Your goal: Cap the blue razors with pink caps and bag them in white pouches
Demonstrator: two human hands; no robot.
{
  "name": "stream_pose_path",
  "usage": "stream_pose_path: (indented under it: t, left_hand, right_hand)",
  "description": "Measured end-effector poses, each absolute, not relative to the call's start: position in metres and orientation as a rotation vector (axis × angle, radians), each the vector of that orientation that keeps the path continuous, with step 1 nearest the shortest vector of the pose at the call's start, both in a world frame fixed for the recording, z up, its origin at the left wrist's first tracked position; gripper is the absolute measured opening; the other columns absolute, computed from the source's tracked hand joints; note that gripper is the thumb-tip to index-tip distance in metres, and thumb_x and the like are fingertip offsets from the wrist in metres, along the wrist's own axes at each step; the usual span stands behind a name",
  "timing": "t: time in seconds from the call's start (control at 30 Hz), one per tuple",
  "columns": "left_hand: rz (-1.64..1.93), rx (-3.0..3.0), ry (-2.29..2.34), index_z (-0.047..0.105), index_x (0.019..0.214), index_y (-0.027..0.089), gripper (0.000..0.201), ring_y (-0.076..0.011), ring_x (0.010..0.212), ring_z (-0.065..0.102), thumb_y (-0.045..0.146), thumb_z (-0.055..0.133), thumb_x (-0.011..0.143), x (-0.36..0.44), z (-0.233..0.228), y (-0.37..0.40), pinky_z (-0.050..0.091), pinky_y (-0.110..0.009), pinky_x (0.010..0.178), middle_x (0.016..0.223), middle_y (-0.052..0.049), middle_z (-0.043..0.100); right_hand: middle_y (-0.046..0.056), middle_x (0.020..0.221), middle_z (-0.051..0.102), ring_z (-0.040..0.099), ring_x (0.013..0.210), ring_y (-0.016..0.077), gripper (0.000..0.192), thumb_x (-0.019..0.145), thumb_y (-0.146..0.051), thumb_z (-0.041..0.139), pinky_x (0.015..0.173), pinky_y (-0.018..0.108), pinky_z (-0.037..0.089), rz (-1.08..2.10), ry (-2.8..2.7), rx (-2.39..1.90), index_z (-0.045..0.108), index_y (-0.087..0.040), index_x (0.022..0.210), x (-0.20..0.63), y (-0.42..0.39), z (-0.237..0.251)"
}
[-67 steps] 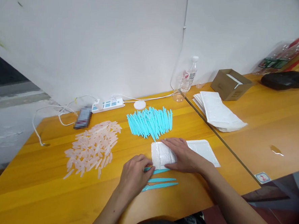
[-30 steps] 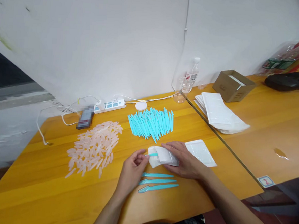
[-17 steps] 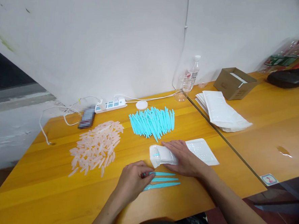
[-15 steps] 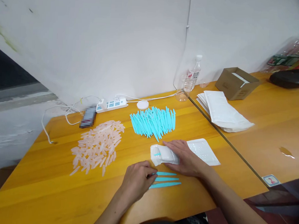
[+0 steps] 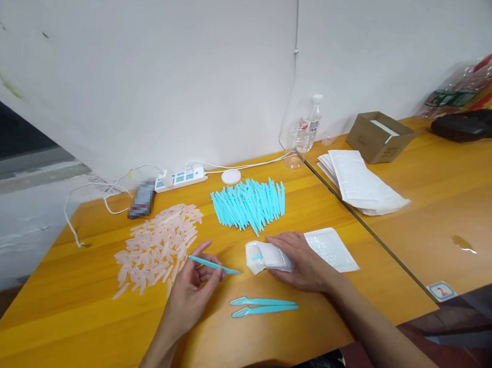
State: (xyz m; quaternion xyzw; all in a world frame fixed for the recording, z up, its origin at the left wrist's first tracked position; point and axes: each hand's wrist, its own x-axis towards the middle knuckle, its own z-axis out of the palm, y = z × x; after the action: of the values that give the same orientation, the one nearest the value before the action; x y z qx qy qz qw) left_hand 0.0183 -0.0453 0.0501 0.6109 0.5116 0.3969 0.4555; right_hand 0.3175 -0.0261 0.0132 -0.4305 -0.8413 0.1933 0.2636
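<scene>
The left hand (image 5: 192,289) pinches one turquoise stick (image 5: 214,265) in its fingers, raised above the counter (image 5: 75,318). The right hand (image 5: 302,262) presses flat, fingers extended, on a white pouch (image 5: 262,257) (one turquoise tip protrudes). Two spare sticks (image 5: 263,307) lie just beside.

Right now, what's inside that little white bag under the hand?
One blue stick end peeks from the white bag. The right hand covers the rest, so how many are inside cannot be seen.

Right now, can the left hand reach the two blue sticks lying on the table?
Probably yes: the two blue sticks lie just beside the left hand, nothing between, though its fingers already hold one stick.
</scene>
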Motion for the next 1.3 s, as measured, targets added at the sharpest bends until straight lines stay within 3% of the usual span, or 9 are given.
stream_pose_path:
  t: [0.13,0.23,0.37,0.47,0.63,0.9,1.0,1.13,1.3]
  left_hand:
    - [1.190,1.056,1.286,0.037,0.138,0.028,0.073,-0.0162,0.071,0.074,0.042,0.079,0.080,0.048,0.038,-0.038,0.061,-0.035,0.076,0.093,0.002,0.065]
    - [1.239,0.934,1.308,0.042,0.128,0.026,0.065,-0.0167,0.070,0.074,0.044,0.080,0.079,0.081,0.025,-0.039,0.061,-0.033,0.073,0.087,0.003,0.067]
    - [1.053,1.059,1.229,0.058,0.108,0.019,0.039,-0.0174,0.080,0.073,0.051,0.068,0.089,0.102,0.014,-0.048,0.057,-0.026,0.072,0.086,-0.004,0.072]
    - [1.034,1.144,1.347,0.068,0.101,0.016,0.041,-0.0163,0.082,0.068,0.055,0.064,0.090,0.091,0.015,-0.049,0.053,-0.025,0.075,0.088,-0.005,0.073]
    - [0.997,1.110,1.497,0.075,0.080,0.014,0.042,-0.0123,0.064,0.057,0.056,0.074,0.079,0.078,0.020,-0.042,0.045,-0.022,0.061,0.071,-0.001,0.069]
    - [0.756,1.199,1.408,0.078,0.105,0.014,0.048,-0.0128,0.057,0.056,0.053,0.077,0.077,0.082,0.014,-0.043,0.041,-0.022,0.054,0.072,-0.004,0.072]
    - [0.722,1.482,1.442,0.080,0.100,0.018,0.029,-0.0166,0.066,0.062,0.042,0.070,0.086,0.076,0.012,-0.040,0.045,-0.026,0.063,0.079,-0.005,0.075]
    - [0.666,1.999,1.372,0.081,0.079,0.023,0.017,-0.0211,0.083,0.062,0.022,0.066,0.087,0.090,0.016,-0.039,0.044,-0.032,0.076,0.084,-0.005,0.073]
    - [0.549,2.141,1.493,0.082,0.096,0.025,0.017,-0.0229,0.084,0.061,0.032,0.067,0.091,0.094,0.019,-0.035,0.042,-0.036,0.079,0.081,-0.006,0.069]
  right_hand:
    - [0.013,0.134,0.064,0.058,0.120,0.0303,0.062,0.089,-0.038,0.066,0.099,0.047,0.039,0.501,-2.278,-1.151,0.046,-0.024,0.146,0.317,-0.026,0.014]
    - [0.013,0.133,0.064,0.058,0.119,0.0304,0.064,0.088,-0.037,0.067,0.098,0.047,0.039,0.488,-2.276,-1.136,0.045,-0.026,0.147,0.318,-0.026,0.010]
    - [0.013,0.134,0.063,0.057,0.120,0.0301,0.066,0.086,-0.034,0.068,0.100,0.047,0.038,0.470,-2.279,-1.119,0.044,-0.024,0.147,0.319,-0.026,0.007]
    - [0.013,0.133,0.063,0.056,0.120,0.0299,0.063,0.087,-0.035,0.068,0.099,0.046,0.037,0.494,-2.295,-1.130,0.047,-0.023,0.145,0.319,-0.026,0.010]
    - [0.014,0.132,0.064,0.057,0.119,0.0310,0.061,0.087,-0.039,0.068,0.098,0.047,0.037,0.496,-2.305,-1.152,0.049,-0.024,0.144,0.318,-0.027,0.015]
    - [0.015,0.137,0.061,0.055,0.121,0.0323,0.073,0.083,-0.043,0.072,0.100,0.049,0.036,0.475,-2.320,-1.123,0.044,-0.023,0.147,0.316,-0.027,0.010]
    - [0.016,0.138,0.059,0.053,0.122,0.0355,0.083,0.077,-0.043,0.077,0.102,0.053,0.034,0.466,-2.377,-1.161,0.042,-0.021,0.149,0.315,-0.028,0.011]
    - [0.014,0.136,0.060,0.054,0.119,0.0327,0.076,0.082,-0.035,0.071,0.100,0.051,0.034,0.477,-2.407,-1.153,0.040,-0.022,0.151,0.315,-0.029,0.014]
    - [0.015,0.138,0.059,0.054,0.120,0.0326,0.074,0.084,-0.037,0.070,0.100,0.050,0.035,0.489,-2.394,-1.123,0.040,-0.021,0.150,0.315,-0.029,0.014]
